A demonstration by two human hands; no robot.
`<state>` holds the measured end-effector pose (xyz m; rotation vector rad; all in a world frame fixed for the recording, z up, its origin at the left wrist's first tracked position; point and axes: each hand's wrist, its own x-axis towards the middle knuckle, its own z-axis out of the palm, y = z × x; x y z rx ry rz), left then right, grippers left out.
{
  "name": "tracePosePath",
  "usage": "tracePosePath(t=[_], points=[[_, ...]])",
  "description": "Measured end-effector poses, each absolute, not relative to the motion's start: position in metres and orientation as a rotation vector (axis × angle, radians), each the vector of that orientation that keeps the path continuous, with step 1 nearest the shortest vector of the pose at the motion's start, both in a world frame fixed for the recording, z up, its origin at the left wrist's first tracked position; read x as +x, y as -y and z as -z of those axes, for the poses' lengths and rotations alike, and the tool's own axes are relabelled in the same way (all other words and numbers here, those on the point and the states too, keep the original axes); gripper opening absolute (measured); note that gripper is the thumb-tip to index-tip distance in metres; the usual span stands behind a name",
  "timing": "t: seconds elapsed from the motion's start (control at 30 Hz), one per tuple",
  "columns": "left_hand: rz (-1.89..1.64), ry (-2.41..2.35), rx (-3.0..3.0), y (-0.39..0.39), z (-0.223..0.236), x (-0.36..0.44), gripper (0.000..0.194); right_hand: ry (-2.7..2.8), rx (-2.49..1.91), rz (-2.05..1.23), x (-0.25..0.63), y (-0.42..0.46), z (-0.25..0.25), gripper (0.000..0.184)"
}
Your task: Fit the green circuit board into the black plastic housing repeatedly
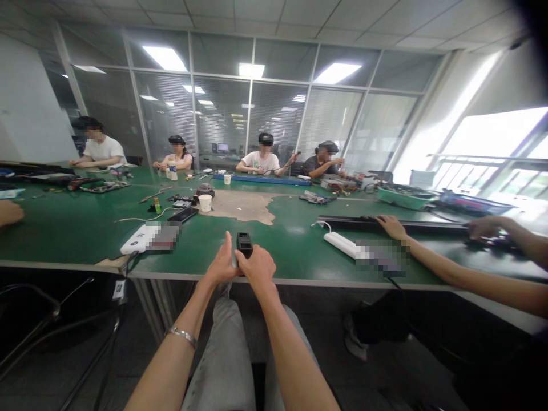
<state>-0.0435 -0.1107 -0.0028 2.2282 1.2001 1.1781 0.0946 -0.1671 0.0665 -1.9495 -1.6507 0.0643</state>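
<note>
At the near edge of the table, a small black box-shaped device (244, 244) stands upright between my hands. Recesses show on its top end, but its exact kind is not clear. My right hand (259, 265) wraps round its right side, thumb across the near face. Against the lower left side is my left hand (221, 264), thumb pointing up and its other fingers partly hidden behind the device. Under both hands lies the green table top (295, 251).
To the left lie a white power bank (137, 240), a black phone-like slab (183, 214) and a paper cup (205, 202). A white bar (340, 244) lies right, near a co-worker's hand (391, 227) on a long black rail (351, 221). Several people sit opposite.
</note>
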Motion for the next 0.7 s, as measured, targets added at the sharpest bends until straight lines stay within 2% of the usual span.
tracePosePath(t=[0.27, 0.37, 0.53, 0.7], points=[[-1.174, -1.168, 2.213, 0.109, 0.004, -0.044, 0.135, 1.647, -1.929, -0.035, 0.097, 0.161, -0.067, 0.045], [-1.180, -1.177, 2.221, 0.108, 0.004, -0.044, 0.131, 1.660, -1.936, -0.058, 0.098, 0.160, -0.061, 0.043], [-1.167, -1.189, 2.258, 0.108, 0.004, -0.044, 0.130, 1.645, -1.907, -0.041, 0.098, 0.163, -0.050, 0.050], [-1.151, -1.208, 2.271, 0.108, 0.003, -0.043, 0.129, 1.646, -1.894, -0.058, 0.095, 0.158, -0.050, 0.039]])
